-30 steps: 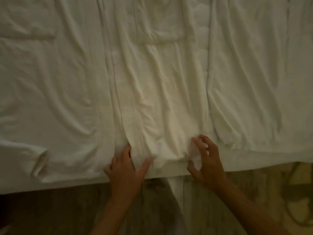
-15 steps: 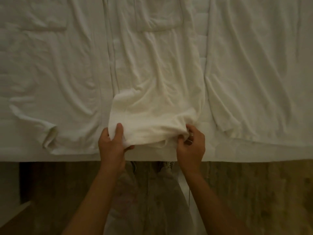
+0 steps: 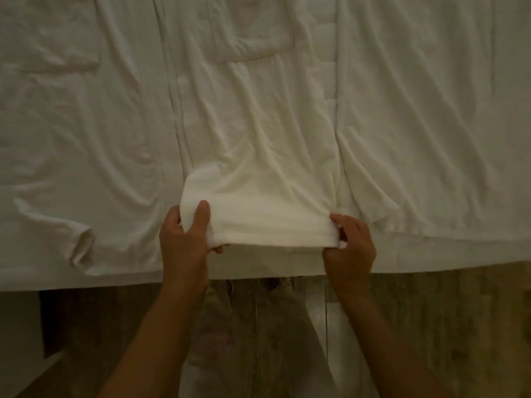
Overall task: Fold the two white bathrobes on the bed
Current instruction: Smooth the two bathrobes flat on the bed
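A white bathrobe (image 3: pixel 253 124) lies spread flat on the bed, its patch pocket (image 3: pixel 253 38) near the top middle. Its bottom hem (image 3: pixel 270 225) is lifted off the bed at the near edge. My left hand (image 3: pixel 186 239) grips the hem's left corner, thumb on top. My right hand (image 3: pixel 349 245) pinches the hem's right corner. More white robe fabric (image 3: pixel 431 124) lies flat to the right, and a wrinkled panel (image 3: pixel 71 139) with another pocket lies to the left. Where one robe ends and the other starts is hard to tell.
The bed's near edge (image 3: pixel 258 268) runs across the view below my hands. Wooden floor (image 3: pixel 431 326) lies beneath it, with my legs and light trousers (image 3: pixel 258 340) in the middle. A white panel (image 3: pixel 17 340) stands at the lower left.
My hands went from reaching at the hem to gripping both corners. The hem has come up off the bed and is stretched straight between them.
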{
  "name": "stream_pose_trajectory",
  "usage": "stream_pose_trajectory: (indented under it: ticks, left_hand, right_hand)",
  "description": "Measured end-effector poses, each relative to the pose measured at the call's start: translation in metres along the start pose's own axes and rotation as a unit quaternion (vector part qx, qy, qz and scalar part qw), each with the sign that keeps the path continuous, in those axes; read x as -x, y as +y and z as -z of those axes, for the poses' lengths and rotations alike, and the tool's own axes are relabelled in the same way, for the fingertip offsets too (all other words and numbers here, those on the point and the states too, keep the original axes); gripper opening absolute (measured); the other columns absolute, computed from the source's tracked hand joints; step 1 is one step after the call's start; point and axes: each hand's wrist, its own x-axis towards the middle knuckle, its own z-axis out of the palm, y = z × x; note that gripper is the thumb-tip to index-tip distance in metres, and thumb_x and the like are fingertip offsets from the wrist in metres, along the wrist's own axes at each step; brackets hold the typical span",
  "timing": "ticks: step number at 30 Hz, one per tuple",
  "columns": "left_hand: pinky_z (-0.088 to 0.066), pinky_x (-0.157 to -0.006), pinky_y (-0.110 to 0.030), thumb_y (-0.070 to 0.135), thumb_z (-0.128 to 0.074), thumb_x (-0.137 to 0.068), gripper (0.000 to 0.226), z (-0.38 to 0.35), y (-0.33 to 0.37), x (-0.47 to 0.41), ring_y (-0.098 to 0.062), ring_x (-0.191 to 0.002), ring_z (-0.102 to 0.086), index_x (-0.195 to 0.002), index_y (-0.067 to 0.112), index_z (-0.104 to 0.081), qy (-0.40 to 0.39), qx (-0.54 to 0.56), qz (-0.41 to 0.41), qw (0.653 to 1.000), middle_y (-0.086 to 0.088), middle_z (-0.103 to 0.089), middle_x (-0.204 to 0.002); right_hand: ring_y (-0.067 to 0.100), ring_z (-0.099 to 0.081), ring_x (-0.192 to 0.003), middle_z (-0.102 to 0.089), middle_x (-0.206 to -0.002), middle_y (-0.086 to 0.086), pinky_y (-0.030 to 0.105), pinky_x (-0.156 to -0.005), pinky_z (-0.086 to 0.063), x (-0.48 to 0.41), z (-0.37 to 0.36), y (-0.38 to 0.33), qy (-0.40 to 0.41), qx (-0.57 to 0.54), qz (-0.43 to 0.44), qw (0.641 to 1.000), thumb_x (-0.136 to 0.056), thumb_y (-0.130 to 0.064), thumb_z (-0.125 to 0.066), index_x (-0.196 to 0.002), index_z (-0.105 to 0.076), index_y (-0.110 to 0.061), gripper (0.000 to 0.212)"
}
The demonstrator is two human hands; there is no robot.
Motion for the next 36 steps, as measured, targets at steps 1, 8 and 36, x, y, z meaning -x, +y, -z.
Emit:
stream_pose_trajectory:
  ticks: [1,8,36]
  left_hand:
    - [-0.052,-0.043,-0.026,0.03,-0.064,-0.097,0.013,0.005,-0.007,0.0,-0.007,-0.067,-0.068,-0.103,0.019,-0.062,-0.002,-0.054,-0.019,0.998,-0.001,-0.066,-0.096]
    - [-0.055,-0.09,-0.036,0.026,-0.062,-0.097,0.025,0.018,-0.064,0.021,-0.013,-0.099,-0.062,-0.121,0.021,-0.058,-0.014,-0.102,0.014,0.995,0.007,-0.064,-0.109]
    - [-0.051,-0.085,-0.028,0.035,-0.079,-0.083,0.039,0.217,-0.068,-0.037,-0.012,-0.102,-0.059,-0.114,0.025,-0.058,0.083,-0.373,-0.103,0.918,0.002,-0.059,-0.111]
  right_hand:
    - [0.02,-0.063,-0.097,-0.067,-0.107,0.014,0.034,-0.084,-0.058,0.0,0.015,0.007,-0.019,0.016,0.023,0.999,-0.071,0.021,-0.068,-0.109,-0.07,-0.002,0.045]
    - [0.023,-0.064,-0.095,-0.06,-0.113,0.002,0.016,-0.074,-0.048,0.015,0.052,0.011,-0.042,0.005,-0.124,0.991,-0.086,0.0,-0.072,-0.107,-0.062,-0.024,0.033]
    - [0.055,-0.061,-0.099,-0.062,-0.121,0.035,0.063,-0.087,-0.048,0.052,0.02,-0.044,-0.126,0.22,-0.089,0.963,-0.065,-0.063,-0.055,-0.116,-0.067,-0.005,0.078]
